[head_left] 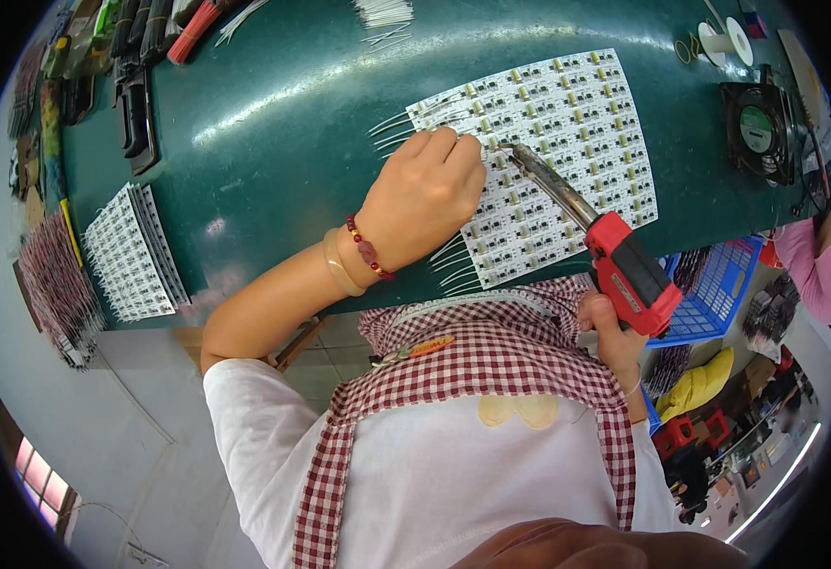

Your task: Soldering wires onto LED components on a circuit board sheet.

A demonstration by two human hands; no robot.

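Note:
A white circuit board panel (567, 142) with rows of small parts lies on the green table. Short white wires (453, 261) stick out from its left edge, above and below my left hand (429, 180). That hand is closed over the panel's left part, fingertips pressed together and turned down; what they pinch is hidden. My right hand (614, 337) grips a red and black soldering gun (629, 270) from below, by the table's near edge. The gun's metal tip points at the panel, just right of my left fingertips.
Stacked panels (136, 256) with wires stand at the left edge, beside a bundle of reddish wires (55, 284). Loose white wires (384, 14) lie at the back. A black fan (759, 131) and a white spool (726, 43) are at right; a blue crate (719, 294) sits below.

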